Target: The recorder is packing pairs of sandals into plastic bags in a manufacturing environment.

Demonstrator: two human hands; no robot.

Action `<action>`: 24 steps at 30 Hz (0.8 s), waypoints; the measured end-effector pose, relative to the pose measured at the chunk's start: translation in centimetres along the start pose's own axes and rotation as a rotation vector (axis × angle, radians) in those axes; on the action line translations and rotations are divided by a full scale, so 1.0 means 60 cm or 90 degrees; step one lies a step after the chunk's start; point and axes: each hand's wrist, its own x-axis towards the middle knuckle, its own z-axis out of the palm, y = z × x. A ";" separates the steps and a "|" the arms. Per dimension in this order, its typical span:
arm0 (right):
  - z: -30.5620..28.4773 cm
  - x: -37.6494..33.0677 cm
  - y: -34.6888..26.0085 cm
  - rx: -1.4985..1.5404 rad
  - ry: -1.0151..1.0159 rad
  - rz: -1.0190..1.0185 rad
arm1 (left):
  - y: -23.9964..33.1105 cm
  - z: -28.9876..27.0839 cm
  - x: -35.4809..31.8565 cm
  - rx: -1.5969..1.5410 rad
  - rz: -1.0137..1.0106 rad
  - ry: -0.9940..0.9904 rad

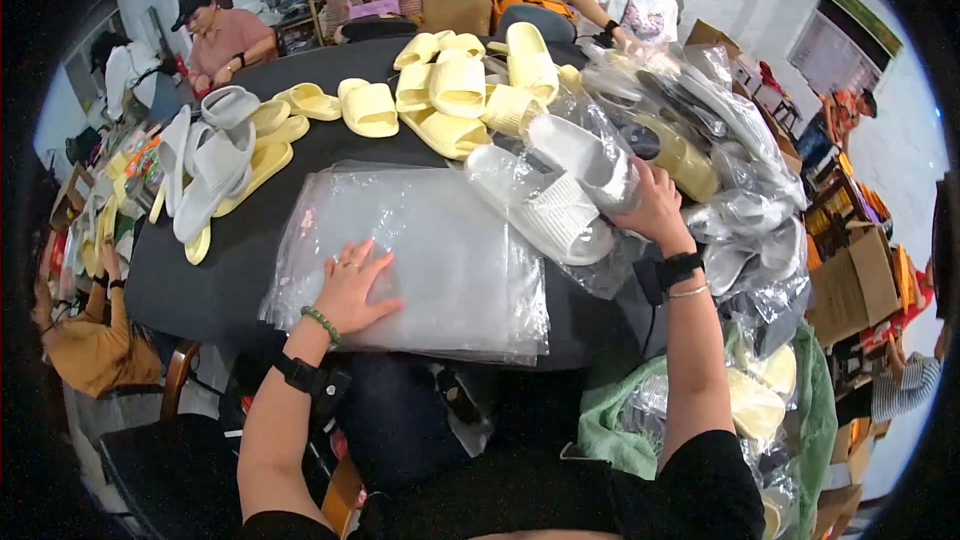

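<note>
My left hand point(352, 287) lies with fingers spread on a stack of clear plastic bags point(420, 230) at the table's near edge. At the right of that stack, my right hand point(654, 205) grips the end of a pair of white slippers in a clear bag. One white slipper point(580, 155) is partly under my fingers. Its mate, a ribbed white slipper point(550, 210), overlaps the stack's right corner. Several loose yellow slippers point(458, 85) are piled beyond the stack.
Grey slippers point(215, 165) and more yellow ones lie at the left on the dark table point(320, 145). Bagged slippers point(740, 170) heap up at the right. A green sack point(620, 420) of bagged slippers stands by my right arm. A co-worker point(645, 0) handles bags at the far right; others sit around.
</note>
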 end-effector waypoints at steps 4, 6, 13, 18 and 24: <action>-0.007 0.005 0.004 0.073 0.058 -0.070 | 0.002 -0.006 -0.003 0.006 -0.027 -0.043; -0.009 0.010 0.020 0.120 0.113 -0.109 | 0.002 -0.006 -0.001 0.001 -0.026 -0.043; -0.070 0.035 0.016 0.134 0.307 -0.015 | -0.001 -0.002 -0.002 -0.008 -0.030 -0.038; -0.127 0.040 -0.061 0.328 0.373 -0.008 | -0.001 0.001 -0.004 -0.023 -0.022 -0.025; -0.215 0.046 -0.163 0.588 0.552 -0.101 | 0.007 -0.008 -0.006 0.003 -0.058 -0.063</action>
